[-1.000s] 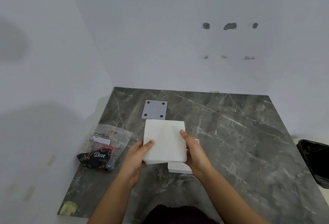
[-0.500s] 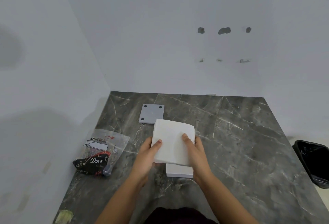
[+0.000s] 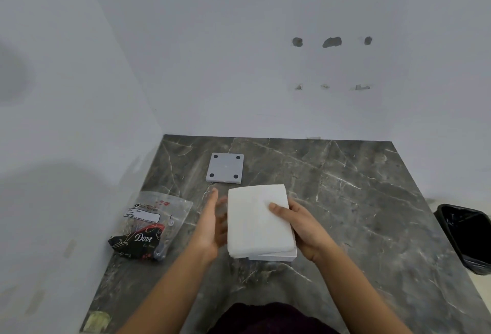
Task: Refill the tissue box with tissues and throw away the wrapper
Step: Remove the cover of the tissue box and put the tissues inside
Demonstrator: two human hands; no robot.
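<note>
A: Two hands (image 3: 212, 224) on frame, both at the tissue stack (image 3: 259, 220). Where's the stack?

B: Mid surface (image 3: 345, 200), sitting on the white tissue box (image 3: 276, 256); only the box's near edge peeks out under it. Probably being lined up to drop in.

A: Right hand (image 3: 305, 230) grip?

B: Clamped on the stack's right side, thumb on top, pinning it so it won't slide off the box.

A: Left?

B: Fingers spread apart and flat, just beside the stack's left edge, blurred. Can't tell if it touches. Looks like squaring the pile.

A: Grey plate with four dots (image 3: 225, 168)?

B: Behind the stack, apart from it. Likely the box's base or lid, set aside to keep the opening free.

A: Wrapper (image 3: 148, 227)?

B: Left of the hands, lying flat on the surface, not yet binned. Black bin (image 3: 467, 238) is off the right edge, well apart.
</note>
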